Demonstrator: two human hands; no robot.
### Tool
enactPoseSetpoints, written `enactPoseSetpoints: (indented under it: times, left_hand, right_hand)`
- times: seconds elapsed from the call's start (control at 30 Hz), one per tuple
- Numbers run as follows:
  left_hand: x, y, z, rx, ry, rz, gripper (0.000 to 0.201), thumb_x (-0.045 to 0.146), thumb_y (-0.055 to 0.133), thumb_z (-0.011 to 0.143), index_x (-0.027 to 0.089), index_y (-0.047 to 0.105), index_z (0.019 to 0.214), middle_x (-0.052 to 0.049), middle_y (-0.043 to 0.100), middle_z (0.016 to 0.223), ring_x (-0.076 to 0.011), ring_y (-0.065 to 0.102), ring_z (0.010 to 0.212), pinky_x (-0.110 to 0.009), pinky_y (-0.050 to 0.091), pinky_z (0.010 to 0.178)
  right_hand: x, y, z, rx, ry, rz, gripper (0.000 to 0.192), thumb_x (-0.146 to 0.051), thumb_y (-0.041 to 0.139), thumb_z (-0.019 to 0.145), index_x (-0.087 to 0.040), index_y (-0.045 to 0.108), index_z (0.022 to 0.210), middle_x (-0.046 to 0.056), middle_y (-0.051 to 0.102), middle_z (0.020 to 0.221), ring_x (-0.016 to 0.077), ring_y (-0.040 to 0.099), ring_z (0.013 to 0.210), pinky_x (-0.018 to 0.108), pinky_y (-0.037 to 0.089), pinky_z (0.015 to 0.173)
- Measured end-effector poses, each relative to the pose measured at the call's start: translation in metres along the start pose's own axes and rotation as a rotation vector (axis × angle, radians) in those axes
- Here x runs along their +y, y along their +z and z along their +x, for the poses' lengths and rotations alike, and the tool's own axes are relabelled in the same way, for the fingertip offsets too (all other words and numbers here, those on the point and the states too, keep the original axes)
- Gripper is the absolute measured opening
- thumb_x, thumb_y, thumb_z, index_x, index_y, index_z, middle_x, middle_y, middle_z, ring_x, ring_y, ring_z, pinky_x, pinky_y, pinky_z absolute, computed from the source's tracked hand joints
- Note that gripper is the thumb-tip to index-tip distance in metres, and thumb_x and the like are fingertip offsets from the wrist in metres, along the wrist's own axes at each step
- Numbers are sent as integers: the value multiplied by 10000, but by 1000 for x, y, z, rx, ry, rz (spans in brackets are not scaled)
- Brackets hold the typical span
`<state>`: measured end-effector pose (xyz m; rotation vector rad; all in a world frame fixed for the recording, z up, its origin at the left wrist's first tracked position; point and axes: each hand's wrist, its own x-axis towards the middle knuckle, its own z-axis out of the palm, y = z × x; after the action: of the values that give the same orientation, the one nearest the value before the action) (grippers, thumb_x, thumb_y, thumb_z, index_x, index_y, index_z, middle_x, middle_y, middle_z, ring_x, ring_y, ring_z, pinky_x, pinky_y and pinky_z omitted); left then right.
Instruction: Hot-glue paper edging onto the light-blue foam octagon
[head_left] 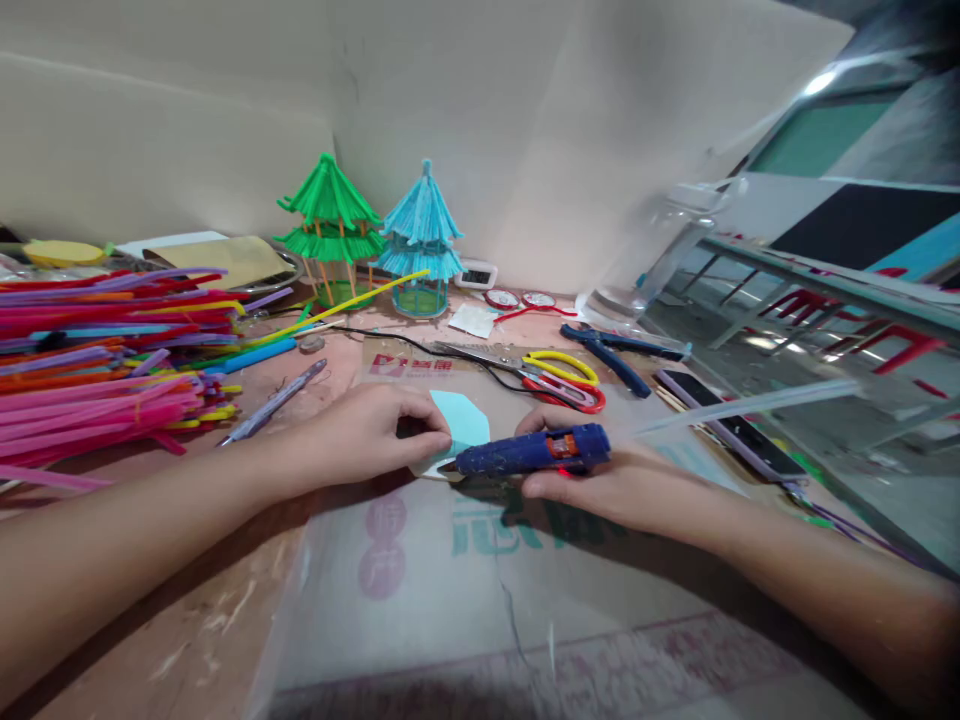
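My right hand is closed around a blue glue gun, whose nozzle points left. A clear glue stick juts from the gun's back end. Between the fingers of my left hand is a light blue piece of paper, its lower part whitish. The nozzle meets or nearly meets the paper's lower edge, beside my left fingertips; I cannot tell whether they touch. Both hands are over a plastic-covered cardboard sheet with printed characters.
Bundles of colourful pipe cleaners lie at left near a pen. Behind stand a green pavilion model and a blue one. Scissors, pliers, a phone and a clear plastic jar are at right.
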<state>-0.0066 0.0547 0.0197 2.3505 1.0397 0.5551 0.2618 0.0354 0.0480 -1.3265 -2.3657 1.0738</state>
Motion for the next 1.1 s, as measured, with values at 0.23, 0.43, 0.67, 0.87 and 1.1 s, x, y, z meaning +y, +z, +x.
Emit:
enactPoseSetpoints:
  times: [0.23, 0.43, 0.67, 0.87, 1.1]
  left_hand:
    - [-2, 0, 0, -9, -9, -14, 200, 277, 564, 898, 181, 728, 837, 10, 723, 833, -134, 638, 769, -223, 426, 690]
    - [-4, 1, 1, -9, -7, -2, 205, 293, 565, 907, 183, 731, 859, 12, 725, 835, -135, 641, 763, -229, 428, 687]
    - [-5, -2, 1, -36, 6, -44, 227, 304, 553, 916, 173, 728, 857, 0, 719, 830, -138, 637, 754, -229, 435, 679]
    - [-12, -22, -3, -162, 45, -69, 193, 376, 644, 881, 205, 731, 894, 0, 702, 923, -154, 640, 855, -230, 457, 744]
    - [-10, -24, -5, -204, 58, 30, 117, 276, 624, 887, 215, 724, 876, 26, 688, 898, -122, 628, 826, -194, 439, 725]
  right_hand:
    - [-3, 6, 2, 33, -30, 69, 378, -540, 700, 813, -210, 565, 941, 9, 626, 752, 157, 581, 652, 253, 435, 543]
    - [0, 10, 5, 34, -45, 112, 352, -497, 719, 818, -209, 556, 937, -1, 629, 768, 139, 587, 668, 240, 448, 560]
    - [-2, 12, 4, 43, -42, 147, 342, -479, 732, 807, -204, 549, 893, -11, 626, 706, 130, 573, 597, 238, 419, 520]
    - [5, 11, 4, 59, -38, 89, 382, -541, 709, 817, -207, 572, 942, 7, 647, 766, 150, 596, 667, 249, 449, 568]
    - [5, 10, 4, 41, -26, 94, 381, -545, 698, 823, -210, 566, 948, -6, 622, 776, 146, 582, 685, 246, 449, 591]
